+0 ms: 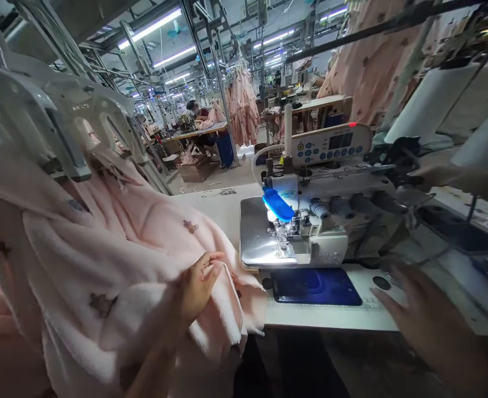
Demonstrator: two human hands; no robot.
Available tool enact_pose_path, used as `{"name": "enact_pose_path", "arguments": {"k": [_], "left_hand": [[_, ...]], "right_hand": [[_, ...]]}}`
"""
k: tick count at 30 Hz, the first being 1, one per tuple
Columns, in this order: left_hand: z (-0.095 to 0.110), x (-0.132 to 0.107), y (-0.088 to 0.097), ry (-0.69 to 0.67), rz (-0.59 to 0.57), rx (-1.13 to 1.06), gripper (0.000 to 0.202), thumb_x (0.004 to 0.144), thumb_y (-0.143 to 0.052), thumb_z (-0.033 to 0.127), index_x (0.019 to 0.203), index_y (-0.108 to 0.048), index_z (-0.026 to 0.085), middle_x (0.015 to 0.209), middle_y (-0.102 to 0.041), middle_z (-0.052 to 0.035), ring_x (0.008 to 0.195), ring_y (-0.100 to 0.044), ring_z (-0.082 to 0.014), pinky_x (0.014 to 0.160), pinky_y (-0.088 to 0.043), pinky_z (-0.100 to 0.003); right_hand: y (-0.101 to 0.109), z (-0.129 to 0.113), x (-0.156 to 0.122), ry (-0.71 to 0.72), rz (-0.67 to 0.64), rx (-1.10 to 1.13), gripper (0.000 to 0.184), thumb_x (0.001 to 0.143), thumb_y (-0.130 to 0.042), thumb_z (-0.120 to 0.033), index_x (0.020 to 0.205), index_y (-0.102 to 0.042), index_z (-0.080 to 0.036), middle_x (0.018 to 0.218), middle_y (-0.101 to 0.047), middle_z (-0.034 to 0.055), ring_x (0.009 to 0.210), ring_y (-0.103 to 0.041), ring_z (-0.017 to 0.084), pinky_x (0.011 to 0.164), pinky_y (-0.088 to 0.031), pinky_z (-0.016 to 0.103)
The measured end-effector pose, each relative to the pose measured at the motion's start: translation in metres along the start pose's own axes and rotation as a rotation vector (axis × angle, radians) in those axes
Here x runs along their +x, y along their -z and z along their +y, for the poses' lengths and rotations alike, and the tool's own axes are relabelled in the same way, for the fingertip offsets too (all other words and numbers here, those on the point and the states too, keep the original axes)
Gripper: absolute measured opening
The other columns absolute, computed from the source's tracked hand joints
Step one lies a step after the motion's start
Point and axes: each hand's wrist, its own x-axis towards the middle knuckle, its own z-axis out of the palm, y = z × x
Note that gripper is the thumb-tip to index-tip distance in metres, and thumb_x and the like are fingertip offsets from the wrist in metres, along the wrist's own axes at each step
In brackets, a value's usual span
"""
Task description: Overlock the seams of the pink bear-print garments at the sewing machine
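Pink plush fabric (144, 265) with small brown animal motifs hangs from clamps on my left and drapes over the table edge. My left hand (198, 287) is closed on this fabric near its raw edge, thumb and fingers pinched together. Over the right part of the table, my right hand (426, 315) is open and blurred by motion, thumb apart from the fingers, with nothing visible in it. Between the hands lies a dark blue phone (316, 286), flat on the table. Behind it stands an overlock sewing machine (327, 221), its needle area lit, with a blue guard (278, 204) at the front.
White hanger clamps (90, 121) hold the fabric at upper left. Large white thread cones (432, 99) stand at the right. A control panel (331, 145) tops the machine. Farther back are hanging pink garments (244, 102), a cardboard box (195, 168) and a person at another worktable.
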Motion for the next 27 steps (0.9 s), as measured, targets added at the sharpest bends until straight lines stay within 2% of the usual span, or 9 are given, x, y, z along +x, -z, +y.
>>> {"name": "enact_pose_path", "arguments": {"k": [2,3,6,10,13,19,27], "left_hand": [[0.002,-0.001,0.000,0.012,-0.030,-0.048,0.030,0.082,-0.053,0.030,0.110,-0.057,0.021,0.106,-0.063,-0.0029,0.104,-0.056,-0.0177,0.091,-0.040,-0.027],[0.003,-0.001,0.000,0.024,-0.038,-0.067,0.031,0.079,-0.055,0.028,0.110,-0.057,0.020,0.108,-0.063,-0.0033,0.106,-0.056,-0.0177,0.092,-0.040,-0.028],[0.007,-0.002,-0.002,0.060,-0.029,-0.119,0.031,0.077,-0.058,0.028,0.107,-0.058,0.020,0.100,-0.065,-0.0034,0.098,-0.059,-0.0168,0.087,-0.044,-0.027],[0.007,-0.003,-0.007,0.092,0.025,-0.160,0.031,0.075,-0.063,0.029,0.103,-0.056,0.018,0.082,-0.062,0.0000,0.078,-0.060,-0.0129,0.073,-0.045,-0.023],[0.006,-0.004,-0.009,0.119,0.034,-0.242,0.033,0.073,-0.065,0.028,0.102,-0.054,0.017,0.076,-0.057,0.0026,0.066,-0.056,-0.0090,0.063,-0.044,-0.019],[0.013,-0.008,-0.011,0.143,0.082,-0.399,0.033,0.067,-0.071,0.026,0.094,-0.053,0.017,0.073,-0.061,0.0036,0.066,-0.059,-0.0083,0.063,-0.046,-0.016],[0.030,-0.014,-0.010,0.167,0.113,-0.458,0.031,0.060,-0.073,0.021,0.086,-0.057,0.017,0.071,-0.068,0.0011,0.067,-0.064,-0.0111,0.064,-0.050,-0.017]], "right_hand": [[-0.013,-0.007,0.001,0.121,0.030,-0.043,0.074,0.087,-0.025,-0.066,0.122,-0.052,-0.007,0.118,-0.056,0.0216,0.113,-0.050,0.033,0.090,-0.043,0.044],[-0.018,-0.010,0.000,0.141,0.071,-0.039,0.074,0.087,-0.024,-0.065,0.121,-0.053,-0.007,0.117,-0.057,0.0223,0.114,-0.050,0.034,0.092,-0.043,0.045],[-0.024,-0.012,-0.003,0.122,0.157,-0.007,0.066,0.088,-0.031,-0.060,0.119,-0.055,-0.008,0.119,-0.055,0.0222,0.117,-0.048,0.035,0.098,-0.040,0.045],[-0.021,-0.015,-0.004,0.102,0.168,0.029,0.064,0.088,-0.035,-0.058,0.120,-0.054,-0.006,0.123,-0.053,0.0217,0.120,-0.046,0.034,0.102,-0.037,0.043],[-0.018,-0.018,-0.003,0.075,0.172,0.016,0.060,0.088,-0.038,-0.054,0.120,-0.055,-0.006,0.123,-0.053,0.0213,0.119,-0.047,0.033,0.103,-0.037,0.040],[-0.016,-0.024,-0.004,0.063,0.173,-0.021,0.061,0.087,-0.035,-0.056,0.120,-0.055,-0.008,0.123,-0.053,0.0199,0.120,-0.046,0.034,0.101,-0.039,0.045],[-0.016,-0.023,-0.003,0.037,0.180,-0.044,0.057,0.086,-0.040,-0.051,0.122,-0.053,-0.009,0.123,-0.054,0.0189,0.120,-0.046,0.034,0.103,-0.037,0.042]]}}
